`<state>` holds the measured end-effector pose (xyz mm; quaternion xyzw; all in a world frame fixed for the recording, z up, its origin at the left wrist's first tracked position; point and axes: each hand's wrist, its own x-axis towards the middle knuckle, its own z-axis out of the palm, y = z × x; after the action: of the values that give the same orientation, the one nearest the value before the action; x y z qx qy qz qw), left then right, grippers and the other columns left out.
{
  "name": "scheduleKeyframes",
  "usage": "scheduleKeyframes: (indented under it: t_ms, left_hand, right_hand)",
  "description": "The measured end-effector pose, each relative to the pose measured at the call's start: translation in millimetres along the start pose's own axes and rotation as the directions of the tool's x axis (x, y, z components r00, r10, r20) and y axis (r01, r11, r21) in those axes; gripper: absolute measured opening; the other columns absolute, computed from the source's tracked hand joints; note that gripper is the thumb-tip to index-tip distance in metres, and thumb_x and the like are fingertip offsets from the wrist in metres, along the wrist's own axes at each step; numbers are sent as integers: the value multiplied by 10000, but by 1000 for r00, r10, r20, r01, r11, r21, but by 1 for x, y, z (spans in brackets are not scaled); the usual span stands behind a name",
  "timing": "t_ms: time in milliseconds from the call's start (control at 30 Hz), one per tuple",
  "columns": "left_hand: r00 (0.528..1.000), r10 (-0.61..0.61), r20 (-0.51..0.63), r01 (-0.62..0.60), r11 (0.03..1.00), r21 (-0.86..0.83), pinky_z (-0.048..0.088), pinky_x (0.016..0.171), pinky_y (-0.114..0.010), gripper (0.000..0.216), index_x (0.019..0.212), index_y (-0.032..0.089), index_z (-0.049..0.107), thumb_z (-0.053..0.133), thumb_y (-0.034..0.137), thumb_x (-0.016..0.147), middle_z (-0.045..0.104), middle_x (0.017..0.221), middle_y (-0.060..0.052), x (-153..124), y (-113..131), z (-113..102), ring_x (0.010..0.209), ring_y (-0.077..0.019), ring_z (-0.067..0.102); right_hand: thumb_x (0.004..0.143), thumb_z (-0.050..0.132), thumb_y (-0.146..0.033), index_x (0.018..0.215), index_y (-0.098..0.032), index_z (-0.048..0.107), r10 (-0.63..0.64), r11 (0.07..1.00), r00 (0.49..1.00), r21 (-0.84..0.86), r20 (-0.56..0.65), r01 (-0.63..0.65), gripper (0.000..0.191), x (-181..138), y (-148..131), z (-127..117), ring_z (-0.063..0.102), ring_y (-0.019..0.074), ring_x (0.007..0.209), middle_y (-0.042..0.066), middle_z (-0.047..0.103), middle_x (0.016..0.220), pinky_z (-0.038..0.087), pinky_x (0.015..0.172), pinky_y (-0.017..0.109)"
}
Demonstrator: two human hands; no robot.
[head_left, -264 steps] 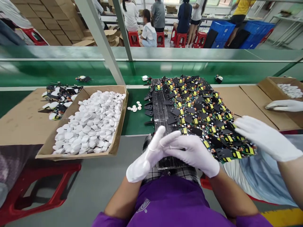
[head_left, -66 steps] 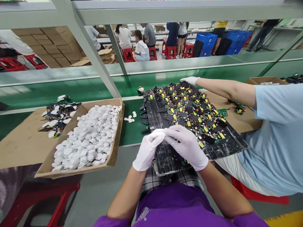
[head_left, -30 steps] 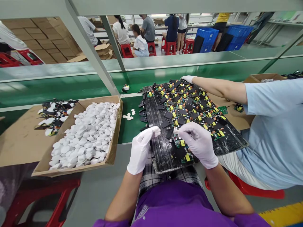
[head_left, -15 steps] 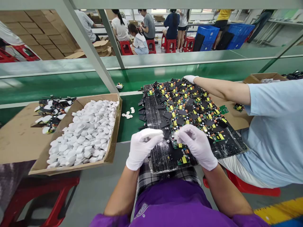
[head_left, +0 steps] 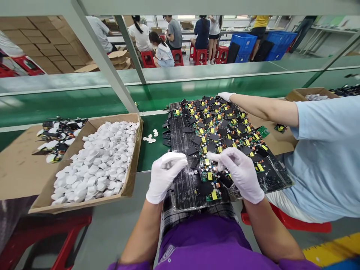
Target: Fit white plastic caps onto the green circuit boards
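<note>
My left hand (head_left: 161,178), in a white glove, is closed in a pinch over the left part of the black board (head_left: 180,195). A flat white pad (head_left: 180,159) seems to lie between its thumb and fingers, hard to tell from the glove. Also gloved, my right hand (head_left: 243,174) pinches thumb to fingers above the board, with one finger reaching left; anything in the pinch is too small to make out. Below the hands, green circuit boards with yellow transformers (head_left: 208,176) and black plates crowd the board, which rests by my lap.
A cardboard box (head_left: 134,176) heaped with white pads (head_left: 92,161) stands left. Several small white discs (head_left: 150,138) lie on the green bench. Finished-looking black assemblies (head_left: 60,135) sit farther left. At right, a co-worker's gloved hand (head_left: 225,96) touches the board's far edge.
My hands have drawn slightly apart, and a right finger now stretches out toward the left. The view has shifted a little. The co-worker's hand stays at the far edge.
</note>
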<state>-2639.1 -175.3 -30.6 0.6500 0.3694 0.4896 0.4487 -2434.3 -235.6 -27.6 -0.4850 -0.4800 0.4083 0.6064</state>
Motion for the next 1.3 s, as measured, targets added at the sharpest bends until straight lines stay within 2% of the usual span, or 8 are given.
scheduleKeyframes:
  t_ms: [100, 167, 267, 433, 600, 733, 967, 1300]
  left_hand:
    - [977, 18, 213, -15, 1000, -15, 575, 911, -302, 489, 1168, 213, 722, 854, 282, 703, 743, 1128, -86, 0, 7, 11, 975, -212, 720]
    - [962, 55, 266, -71, 996, 52, 569, 908, -283, 324, 1064, 226, 769, 820, 260, 746, 763, 1070, -66, 1, 12, 18, 952, -200, 724]
    - [981, 45, 189, -63, 994, 91, 581, 748, -226, 60, 848, 207, 796, 756, 226, 808, 782, 862, -41, 1, 12, 17, 769, -160, 728]
    - [998, -56, 26, 56, 998, 14, 571, 698, -219, 106, 852, 178, 771, 785, 256, 781, 771, 855, -50, -2, 2, 1, 747, -153, 718]
    - [967, -97, 237, 112, 993, -48, 565, 929, -329, 517, 1222, 197, 686, 831, 301, 736, 708, 1209, -111, -4, 4, 11, 1033, -234, 704]
    - [978, -125, 167, 122, 992, 27, 570, 791, -265, 140, 883, 175, 778, 763, 284, 797, 769, 912, -70, -2, 4, 15, 831, -181, 715]
    - [983, -186, 3, 186, 981, -52, 510, 666, -236, 138, 822, 159, 755, 780, 273, 748, 739, 849, -44, -4, 1, 3, 682, -126, 632]
    - [890, -379, 254, 395, 918, -15, 429, 668, -248, 293, 896, 147, 772, 686, 423, 847, 674, 770, -43, -9, 10, 15, 679, -134, 533]
  right_hand:
    - [900, 662, -343, 731, -179, 625, 6, 997, 995, -82, 103, 2, 238, -2, -1, 5, 554, 95, 612, -23, 599, 663, 437, 609, 218]
    - [899, 661, -346, 740, -180, 623, 19, 997, 992, -81, 124, -9, 233, -3, 0, 8, 550, 94, 606, -24, 600, 662, 430, 596, 214]
    - [915, 641, -368, 773, -186, 612, 39, 999, 997, -9, 74, -39, 233, -4, 3, 7, 553, 90, 580, -35, 592, 636, 446, 595, 209]
    - [913, 647, -385, 759, -183, 599, 43, 999, 999, 12, -2, -43, 258, -6, 5, -1, 547, 86, 570, -40, 579, 619, 452, 598, 204]
    - [916, 646, -374, 745, -182, 601, 48, 999, 996, 19, 80, -49, 261, -7, 4, 5, 552, 86, 590, -38, 575, 646, 451, 613, 206]
    - [909, 651, -397, 770, -183, 600, 70, 997, 996, 40, 61, -73, 260, -9, 6, 5, 553, 92, 585, -37, 584, 635, 452, 609, 210]
    - [911, 646, -426, 776, -180, 595, 124, 992, 992, 16, -1, -124, 286, -12, 12, -2, 550, 98, 589, -35, 576, 633, 444, 628, 222]
    - [926, 620, -347, 752, -187, 607, -32, 987, 985, -151, 168, 58, 237, -14, 11, 5, 556, 112, 628, -13, 592, 679, 439, 616, 231]
